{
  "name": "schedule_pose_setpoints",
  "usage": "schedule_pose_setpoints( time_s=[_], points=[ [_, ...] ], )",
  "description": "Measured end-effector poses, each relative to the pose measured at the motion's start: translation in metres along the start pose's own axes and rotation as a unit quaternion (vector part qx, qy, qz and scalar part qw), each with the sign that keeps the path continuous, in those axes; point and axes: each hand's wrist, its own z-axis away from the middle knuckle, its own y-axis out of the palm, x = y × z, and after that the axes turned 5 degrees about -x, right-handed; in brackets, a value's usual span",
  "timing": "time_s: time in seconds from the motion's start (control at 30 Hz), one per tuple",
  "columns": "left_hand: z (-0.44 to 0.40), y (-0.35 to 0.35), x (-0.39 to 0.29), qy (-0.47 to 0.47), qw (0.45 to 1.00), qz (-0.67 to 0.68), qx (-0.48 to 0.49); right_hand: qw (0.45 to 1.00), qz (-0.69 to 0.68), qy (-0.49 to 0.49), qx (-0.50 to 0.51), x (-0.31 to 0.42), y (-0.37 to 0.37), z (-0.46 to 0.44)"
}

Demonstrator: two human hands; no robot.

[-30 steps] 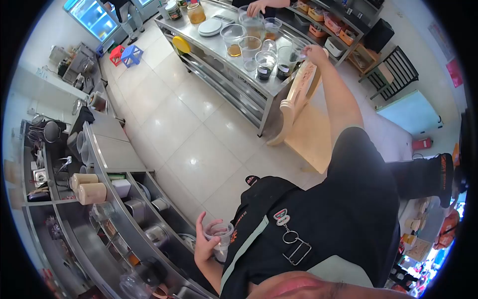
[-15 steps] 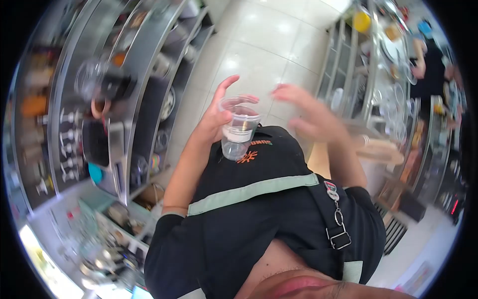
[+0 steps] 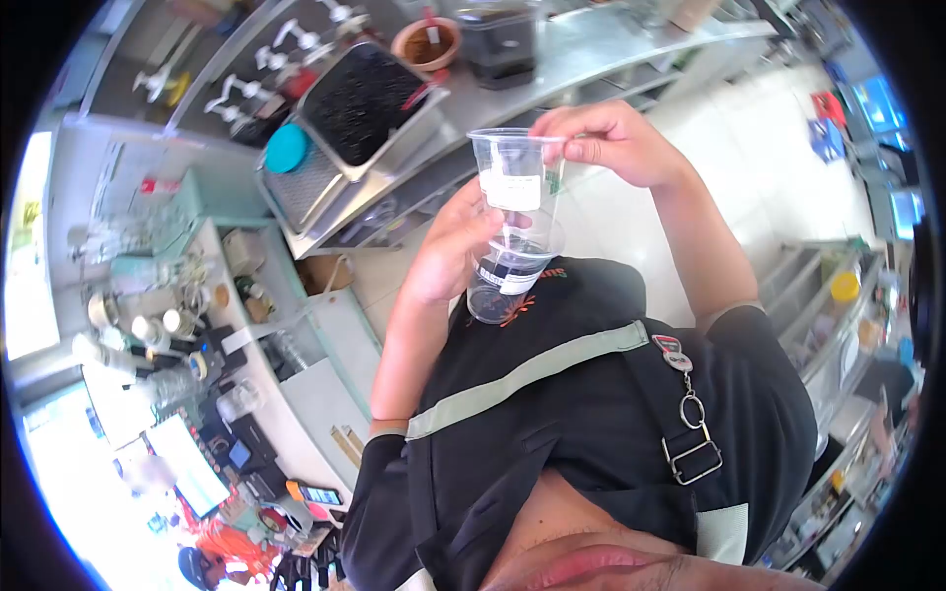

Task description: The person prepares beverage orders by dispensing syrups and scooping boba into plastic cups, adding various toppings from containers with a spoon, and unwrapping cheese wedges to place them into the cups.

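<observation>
My left hand (image 3: 455, 244) is wrapped around clear plastic cups in front of my apron. The lower cup (image 3: 490, 300) carries a white label and dark print. Above it stands a second clear cup (image 3: 506, 158), also with a white label. Whether its base sits inside the lower cup or only meets its rim, I cannot tell. My right hand (image 3: 619, 146) pinches the upper cup's rim between thumb and fingers.
Ahead is a metal counter (image 3: 591, 59) with a tray of dark bits (image 3: 360, 103), a brown pot (image 3: 427, 44) and a dark-filled clear container (image 3: 498, 44). A teal round lid (image 3: 287, 148) lies at left. Shelving (image 3: 818, 305) stands at right; a person (image 3: 232, 552) is lower left.
My view and body have turned toward the counter with the tray. My right hand, apart and blurred before, now grips a cup's rim. Two cups show where one was distinguishable.
</observation>
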Motion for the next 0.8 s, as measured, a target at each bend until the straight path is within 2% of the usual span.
schedule_pose_setpoints(
  time_s=[0.03,0.1,0.17,0.2,0.33,0.63,0.8],
  points=[
    [0.008,-0.012,-0.014,0.001,0.999,-0.045,-0.029,1.000,-0.007,-0.005,0.015,-0.009,0.009,-0.025],
    [0.016,-0.032,-0.039,0.005,0.996,-0.042,-0.078,0.999,-0.028,-0.026,0.025,-0.026,0.023,-0.072],
    [0.019,-0.050,-0.050,0.114,0.979,-0.109,-0.130,0.998,-0.044,-0.028,0.047,-0.039,0.036,-0.107],
    [0.020,-0.056,-0.058,0.133,0.973,-0.112,-0.152,0.998,-0.041,-0.010,0.048,-0.044,0.042,-0.123],
    [0.009,-0.080,-0.078,0.146,0.972,-0.069,-0.173,0.996,-0.052,0.011,0.066,-0.063,0.045,-0.171],
    [-0.054,-0.124,-0.116,0.171,0.957,0.019,-0.235,0.988,-0.069,0.016,0.134,-0.088,0.003,-0.276],
    [-0.089,-0.139,-0.133,0.185,0.943,0.002,-0.275,0.986,-0.086,0.045,0.137,-0.098,-0.012,-0.316]
  ],
)
